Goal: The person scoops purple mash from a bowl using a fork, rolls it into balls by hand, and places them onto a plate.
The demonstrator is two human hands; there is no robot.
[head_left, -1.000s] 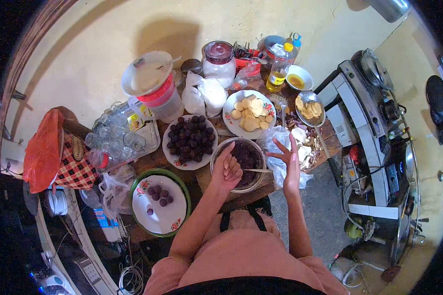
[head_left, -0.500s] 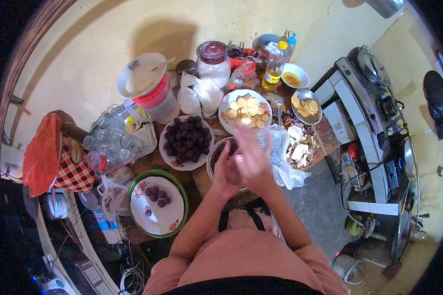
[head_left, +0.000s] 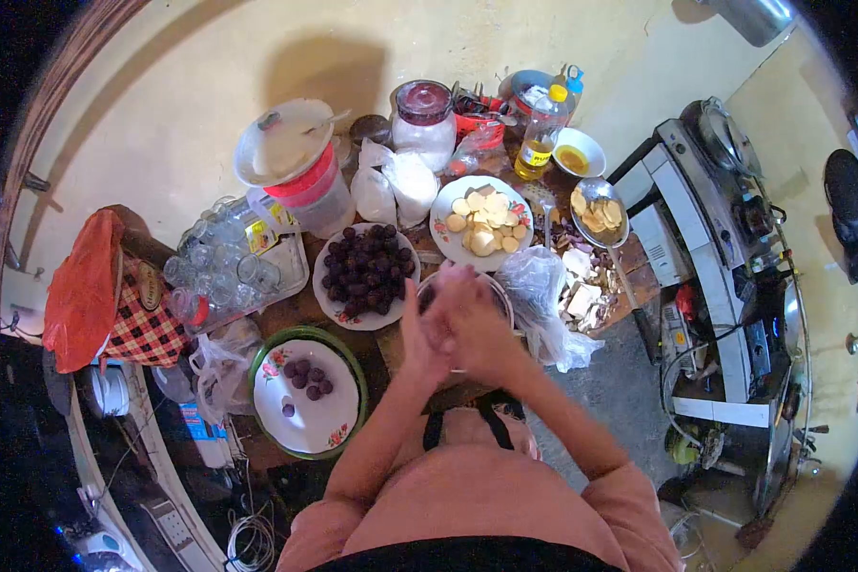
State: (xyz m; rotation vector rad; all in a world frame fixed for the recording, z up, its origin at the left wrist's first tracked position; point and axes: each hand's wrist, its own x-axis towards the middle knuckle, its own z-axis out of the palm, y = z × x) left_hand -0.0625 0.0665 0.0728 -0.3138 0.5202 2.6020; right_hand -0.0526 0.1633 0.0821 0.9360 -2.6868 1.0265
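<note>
My left hand (head_left: 427, 338) and my right hand (head_left: 479, 329) are pressed together, palm to palm, above a bowl (head_left: 507, 297). Anything between the palms is hidden, and the fingers are slightly blurred. Most of the bowl's inside is covered by my hands. To the left, a white plate (head_left: 320, 315) is heaped with dark purple balls (head_left: 364, 269). Nearer to me, a flowered plate (head_left: 300, 424) inside a green-rimmed tray (head_left: 357, 419) carries several smaller purple balls (head_left: 312, 378). Just beyond my hands stands a plate (head_left: 440, 214) of pale round slices (head_left: 486, 224).
A clear plastic bag (head_left: 534, 286) lies right of the bowl, beside peelings and white pieces (head_left: 580, 291). Behind stand an oil bottle (head_left: 534, 153), a lidded jar (head_left: 424, 124) and white bags (head_left: 410, 186). Glass jars (head_left: 219, 262) fill a tray at left. A stove (head_left: 725, 181) stands at right.
My right hand has come down over the left, its fingers now folded across it rather than raised. The view has shifted slightly, and the plates have stayed in place.
</note>
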